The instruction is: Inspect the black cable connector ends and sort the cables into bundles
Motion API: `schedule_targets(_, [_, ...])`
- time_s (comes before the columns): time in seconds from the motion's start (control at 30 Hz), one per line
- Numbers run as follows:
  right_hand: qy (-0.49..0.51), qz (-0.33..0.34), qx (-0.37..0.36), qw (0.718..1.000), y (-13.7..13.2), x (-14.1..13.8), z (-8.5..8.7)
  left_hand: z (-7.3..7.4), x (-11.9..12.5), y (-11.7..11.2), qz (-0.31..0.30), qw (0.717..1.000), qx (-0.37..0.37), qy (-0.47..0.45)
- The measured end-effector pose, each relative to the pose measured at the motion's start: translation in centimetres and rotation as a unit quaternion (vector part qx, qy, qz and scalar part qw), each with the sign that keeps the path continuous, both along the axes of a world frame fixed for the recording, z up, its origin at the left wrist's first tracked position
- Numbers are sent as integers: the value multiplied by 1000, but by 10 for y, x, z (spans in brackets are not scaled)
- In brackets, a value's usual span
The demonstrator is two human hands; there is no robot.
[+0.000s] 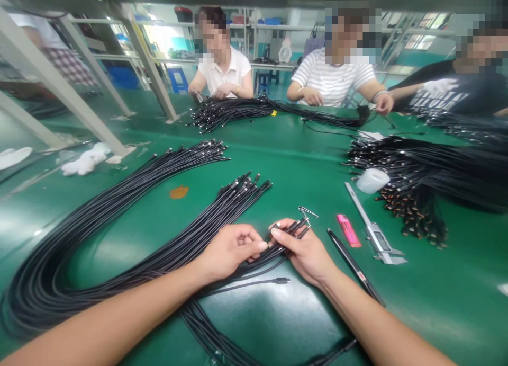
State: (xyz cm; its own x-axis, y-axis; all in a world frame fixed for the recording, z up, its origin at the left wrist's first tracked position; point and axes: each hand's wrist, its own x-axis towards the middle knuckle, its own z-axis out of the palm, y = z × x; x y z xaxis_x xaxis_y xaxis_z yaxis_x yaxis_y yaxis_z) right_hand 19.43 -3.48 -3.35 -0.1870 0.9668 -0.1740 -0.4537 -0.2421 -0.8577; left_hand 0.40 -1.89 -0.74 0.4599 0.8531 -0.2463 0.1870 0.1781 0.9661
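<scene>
A large bundle of black cables (130, 202) curves across the green bench, with its metal-tipped ends fanned out toward the far side. My left hand (228, 252) pinches several of these cables near their ends. Just beside it, my right hand (304, 252) grips several cable ends between thumb and fingers. A small metal clip (306, 214) sits just beyond those ends, apparently on the cables. One loose black cable with a plug (278, 280) lies under my hands.
To the right lie a black marker pen (353, 265), a pink lighter (348, 230), a digital caliper (375, 233), a white tape roll (372, 180) and another cable heap (420, 170). Several co-workers (333, 80) sit across the green bench (416, 313), handling cables.
</scene>
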Motion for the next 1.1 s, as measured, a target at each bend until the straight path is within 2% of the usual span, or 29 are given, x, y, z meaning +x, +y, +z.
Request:
schedule_targets(0.07, [-1,3,5,1000,0,0,1,1,-1,-1,-1,1000,19,9])
schedule_targets(0.13, [-1,-1,21,1000,-1,-1,1,4,-2,-3,-21,995,82,49])
schedule_targets(0.23, [4,-12,38,999,-3,-2,2,10,-3,-7,-88,972,180,124])
schedule_targets(0.3, [21,-10,32,999,-2,0,3,13,-5,-10,-120,960,197,158])
schedule_targets(0.37, [59,-3,17,998,2,5,4,16,-7,-12,-142,962,174,156])
schedule_targets(0.43, [122,9,-12,992,9,13,7,19,-10,-14,-193,971,95,109])
schedule_targets(0.47, [158,15,-30,987,13,17,8,22,-12,-16,-237,967,47,80])
schedule_targets(0.53, [210,33,-52,976,19,24,10,28,-15,-21,-343,938,-16,42])
schedule_targets(0.6, [205,72,-44,975,19,26,12,36,-17,-26,-427,904,1,32])
schedule_targets(0.67, [146,135,-13,980,13,20,13,47,-17,-30,-452,890,59,27])
schedule_targets(0.73, [56,189,39,980,3,9,13,59,-19,-27,-405,906,118,39])
schedule_targets(0.83, [-45,230,107,966,-12,-7,13,72,-28,-11,-234,945,185,134])
schedule_targets(0.9, [-77,253,129,956,-20,-14,14,73,-36,0,-136,934,222,244])
schedule_targets(0.97, [-98,282,145,943,-26,-18,17,67,-42,6,-92,886,262,371])
schedule_targets(1.1, [-91,344,167,920,-33,-17,24,44,-38,-6,-84,742,339,573])
